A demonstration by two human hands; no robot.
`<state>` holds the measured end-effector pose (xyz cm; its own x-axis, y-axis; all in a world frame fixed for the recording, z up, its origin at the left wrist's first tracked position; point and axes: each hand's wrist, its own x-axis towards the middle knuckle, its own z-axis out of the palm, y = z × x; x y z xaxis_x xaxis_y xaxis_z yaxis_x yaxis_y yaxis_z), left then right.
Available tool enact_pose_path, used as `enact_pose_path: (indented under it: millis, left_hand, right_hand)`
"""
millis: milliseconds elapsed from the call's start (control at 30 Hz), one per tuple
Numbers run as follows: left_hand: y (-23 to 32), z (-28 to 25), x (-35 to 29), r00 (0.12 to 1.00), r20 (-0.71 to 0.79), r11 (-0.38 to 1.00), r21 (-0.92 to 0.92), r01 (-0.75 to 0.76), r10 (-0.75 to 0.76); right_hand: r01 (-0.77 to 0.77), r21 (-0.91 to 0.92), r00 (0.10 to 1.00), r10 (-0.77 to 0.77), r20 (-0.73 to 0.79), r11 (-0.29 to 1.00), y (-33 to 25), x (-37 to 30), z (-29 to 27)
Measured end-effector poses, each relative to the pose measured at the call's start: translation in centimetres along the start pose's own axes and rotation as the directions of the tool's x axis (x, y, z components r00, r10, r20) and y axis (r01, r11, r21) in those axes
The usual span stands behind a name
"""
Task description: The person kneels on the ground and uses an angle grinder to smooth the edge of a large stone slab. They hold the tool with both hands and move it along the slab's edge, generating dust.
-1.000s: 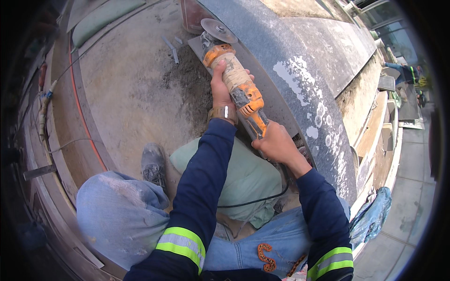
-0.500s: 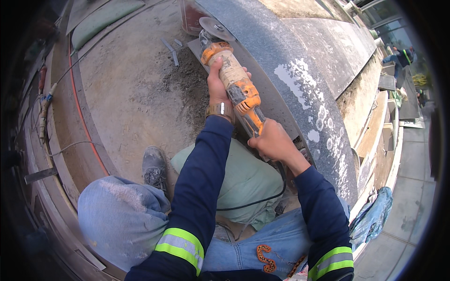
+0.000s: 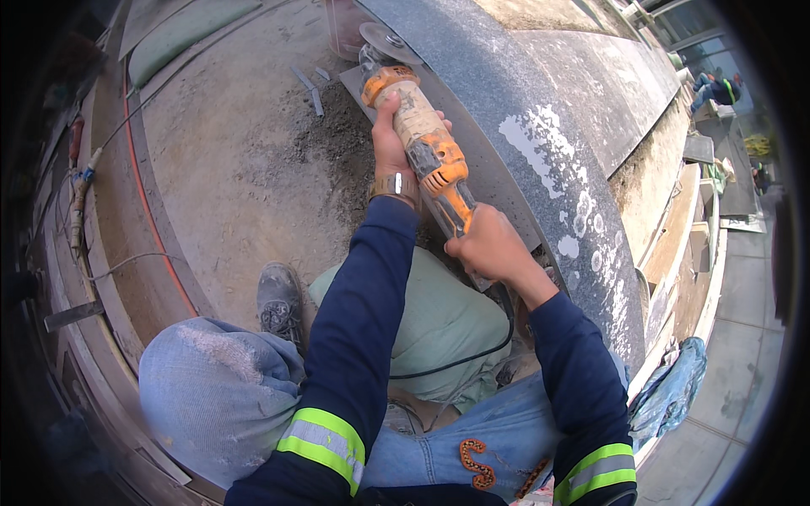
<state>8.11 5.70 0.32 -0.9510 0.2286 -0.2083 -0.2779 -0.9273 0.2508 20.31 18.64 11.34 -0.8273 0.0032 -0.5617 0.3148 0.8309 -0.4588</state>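
Note:
An orange angle grinder (image 3: pixel 419 121), its body wrapped in dusty tape, is held in both hands. My left hand (image 3: pixel 391 152) wraps round the taped body from the left, thumb on top. Farther back, my right hand (image 3: pixel 492 244) grips the rear handle, with the fingers partly hidden. At the far end the cutting disc (image 3: pixel 391 44) sits by the edge of a curved grey stone slab (image 3: pixel 523 110); whether disc and stone touch, I cannot tell. A black cord (image 3: pixel 510 325) trails from the handle over a pale green sack (image 3: pixel 447 346).
Thin stone strips (image 3: pixel 310 91) lie on the dusty ground. An orange hose (image 3: pixel 148 198) and cables run along the left. Blue plastic sheeting (image 3: pixel 672 392) is bunched at the right, and another person (image 3: pixel 717 91) is at the far right.
My right hand and the grinder's rear end have shifted slightly up. A reddish blur has spread around the disc's far side, and the distant person has moved a little.

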Motion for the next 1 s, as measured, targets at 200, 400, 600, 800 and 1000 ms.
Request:
enact_pose_path:
  millis: [200,400,600,800,1000]
  left_hand:
    - [0.2,-0.2,0.4,1.000,0.017,1.000,0.004,-0.012,0.012]
    - [0.3,-0.3,0.7,1.000,0.024,1.000,0.009,-0.016,0.016]
    - [0.1,-0.3,0.4,0.999,0.051,1.000,-0.022,0.001,0.000]
    - [-0.5,0.0,-0.4,1.000,0.015,1.000,0.000,-0.016,0.016]
    - [-1.2,0.0,-1.2,1.000,0.010,1.000,-0.017,-0.017,0.018]
  right_hand:
    - [0.034,0.017,0.999,-0.033,-0.029,0.999,0.4,0.6,0.3]
    - [0.044,0.031,0.998,-0.043,-0.049,0.999,0.1,0.7,0.3]
    - [0.027,0.015,0.997,-0.026,-0.067,1.000,0.2,0.6,0.5]
    - [-0.013,-0.023,0.999,0.012,-0.044,1.000,0.2,-0.3,0.2]
    - [0.036,-0.037,0.995,-0.039,-0.089,0.999,1.5,-0.9,0.8]
